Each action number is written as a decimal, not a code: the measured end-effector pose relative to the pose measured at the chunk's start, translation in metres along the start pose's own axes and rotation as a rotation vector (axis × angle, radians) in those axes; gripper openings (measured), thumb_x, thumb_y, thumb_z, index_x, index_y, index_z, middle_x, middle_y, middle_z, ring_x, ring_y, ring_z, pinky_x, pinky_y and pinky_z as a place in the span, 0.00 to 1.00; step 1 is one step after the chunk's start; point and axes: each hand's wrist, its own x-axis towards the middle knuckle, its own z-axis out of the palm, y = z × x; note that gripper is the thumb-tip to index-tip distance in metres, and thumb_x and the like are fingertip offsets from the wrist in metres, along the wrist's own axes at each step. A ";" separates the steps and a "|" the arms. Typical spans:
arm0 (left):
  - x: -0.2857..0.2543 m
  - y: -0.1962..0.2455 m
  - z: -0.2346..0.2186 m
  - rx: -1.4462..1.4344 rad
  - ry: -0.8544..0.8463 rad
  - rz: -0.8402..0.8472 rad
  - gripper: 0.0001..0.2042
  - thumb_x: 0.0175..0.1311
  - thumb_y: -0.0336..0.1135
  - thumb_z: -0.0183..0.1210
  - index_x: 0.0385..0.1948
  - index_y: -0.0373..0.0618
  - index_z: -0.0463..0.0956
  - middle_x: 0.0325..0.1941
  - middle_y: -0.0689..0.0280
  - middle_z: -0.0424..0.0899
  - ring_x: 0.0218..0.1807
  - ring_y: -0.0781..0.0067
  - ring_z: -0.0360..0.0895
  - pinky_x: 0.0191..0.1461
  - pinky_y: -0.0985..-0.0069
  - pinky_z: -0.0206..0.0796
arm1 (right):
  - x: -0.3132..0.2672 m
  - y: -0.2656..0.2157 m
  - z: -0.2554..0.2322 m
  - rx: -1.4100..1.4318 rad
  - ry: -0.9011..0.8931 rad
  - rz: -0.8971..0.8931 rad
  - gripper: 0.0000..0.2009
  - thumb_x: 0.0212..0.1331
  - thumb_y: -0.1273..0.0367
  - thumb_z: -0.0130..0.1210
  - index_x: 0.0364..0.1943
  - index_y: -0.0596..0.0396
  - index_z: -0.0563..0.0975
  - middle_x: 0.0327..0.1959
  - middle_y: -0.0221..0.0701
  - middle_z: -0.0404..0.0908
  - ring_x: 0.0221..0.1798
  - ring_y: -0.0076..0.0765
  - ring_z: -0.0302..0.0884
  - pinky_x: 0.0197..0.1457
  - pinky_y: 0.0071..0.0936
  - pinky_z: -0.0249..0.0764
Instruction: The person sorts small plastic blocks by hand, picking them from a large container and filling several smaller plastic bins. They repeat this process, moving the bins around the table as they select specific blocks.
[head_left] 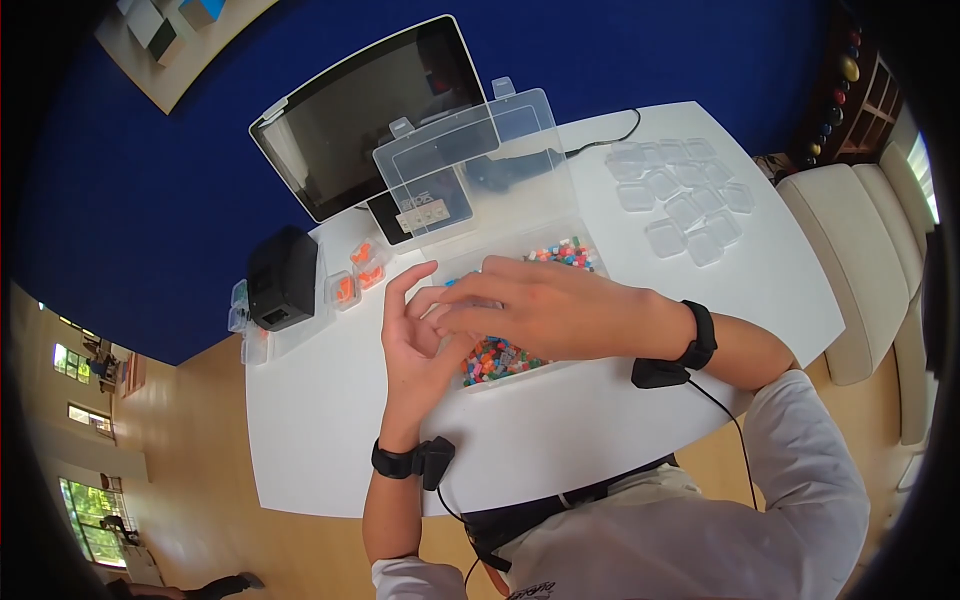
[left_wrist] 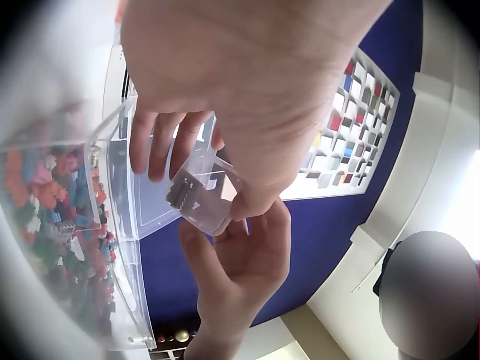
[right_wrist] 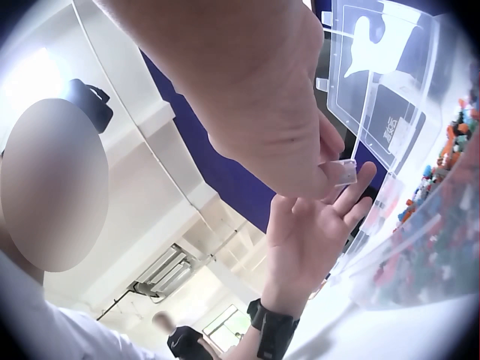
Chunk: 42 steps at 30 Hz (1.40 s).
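Just above a large clear plastic bin (head_left: 520,377), both hands meet around a small clear box (left_wrist: 206,214). Small grey pieces (left_wrist: 182,193) show against one side of it. My left hand (head_left: 412,355) is turned palm inward, its thumb on the box and its index finger raised. From the other side my right hand (head_left: 565,310) grips the same box with thumb and fingertips. Loose multicoloured toy bricks (head_left: 497,362) fill the bin beneath, partly hidden by the hands. The bin's hinged clear lid (head_left: 540,125) stands upright behind.
Several empty clear boxes (head_left: 685,205) lie at the table's right. At left, small boxes with orange pieces (head_left: 345,290) sit beside a black device (head_left: 283,278). A monitor (head_left: 375,110) stands behind the bin. A cable (head_left: 610,143) crosses the table's back edge.
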 end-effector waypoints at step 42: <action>0.000 0.007 -0.001 0.451 -0.058 0.109 0.45 0.53 0.19 0.77 0.76 0.46 0.64 0.57 0.61 0.89 0.60 0.70 0.85 0.62 0.69 0.73 | -0.002 0.029 -0.032 -0.063 0.014 -0.062 0.19 0.50 0.77 0.73 0.48 0.49 0.86 0.52 0.24 0.86 0.58 0.40 0.81 0.60 0.37 0.82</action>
